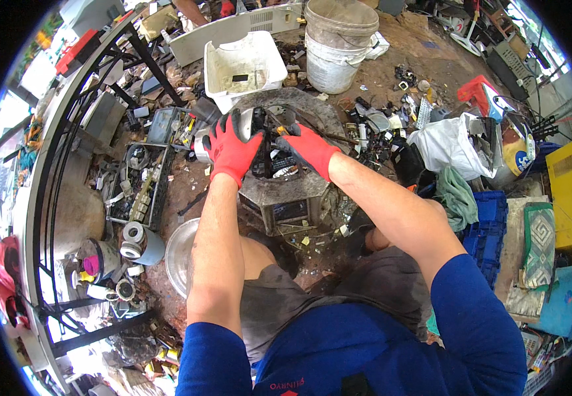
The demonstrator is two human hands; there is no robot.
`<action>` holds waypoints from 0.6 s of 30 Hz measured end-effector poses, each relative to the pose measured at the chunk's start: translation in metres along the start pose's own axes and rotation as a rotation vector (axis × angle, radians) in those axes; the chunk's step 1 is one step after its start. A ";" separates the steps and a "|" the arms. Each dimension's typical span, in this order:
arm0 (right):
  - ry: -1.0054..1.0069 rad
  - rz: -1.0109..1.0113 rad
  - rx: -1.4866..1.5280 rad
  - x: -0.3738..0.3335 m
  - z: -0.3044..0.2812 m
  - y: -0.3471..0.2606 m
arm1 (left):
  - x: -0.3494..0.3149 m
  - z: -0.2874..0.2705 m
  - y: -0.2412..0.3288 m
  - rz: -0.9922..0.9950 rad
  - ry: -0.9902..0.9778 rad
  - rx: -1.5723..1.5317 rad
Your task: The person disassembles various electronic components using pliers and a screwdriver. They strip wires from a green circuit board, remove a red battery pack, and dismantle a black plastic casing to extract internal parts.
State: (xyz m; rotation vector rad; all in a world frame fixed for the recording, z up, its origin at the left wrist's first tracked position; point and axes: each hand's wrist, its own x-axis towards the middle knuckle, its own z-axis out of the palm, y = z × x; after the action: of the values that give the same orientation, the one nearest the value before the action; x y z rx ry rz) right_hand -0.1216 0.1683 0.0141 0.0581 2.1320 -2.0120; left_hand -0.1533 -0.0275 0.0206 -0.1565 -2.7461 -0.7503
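My left hand [232, 150], in a red glove with dark fingers, grips the side of a black-and-silver device [258, 120], its fingers spread over the metal. The device rests on a low grey work stand [279, 191] in front of my knees; its exact kind is not clear. My right hand [308, 146], gloved the same way, is closed on a slim tool with an orange-yellow end [282, 131], at the device's right side. The tool's working end is hidden. Dark loose parts [279, 164] lie on the stand below both hands.
Beyond the stand are a cut-open white tub [245, 66] and stacked buckets [335, 56]. A parts crate [142, 181] lies left, beside a metal frame [52, 165]. Scrap covers the floor at right, near a white sack [454, 146] and blue crate [487, 231]. Another person's arm [190, 10] shows at the top.
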 end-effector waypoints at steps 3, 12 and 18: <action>-0.032 0.031 0.061 0.000 0.004 -0.008 | -0.001 -0.002 -0.004 0.005 0.005 0.012; 0.394 -0.012 -0.378 0.028 -0.006 0.026 | 0.001 -0.001 0.007 0.029 0.009 0.017; -0.389 0.026 -0.977 0.019 -0.015 -0.024 | -0.004 -0.002 -0.004 0.004 0.024 0.016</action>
State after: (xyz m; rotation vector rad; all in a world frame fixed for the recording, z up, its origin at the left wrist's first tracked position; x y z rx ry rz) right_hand -0.1458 0.1796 0.0350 -0.4084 2.5254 -0.6982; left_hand -0.1494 -0.0321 0.0187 -0.1485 -2.7278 -0.7246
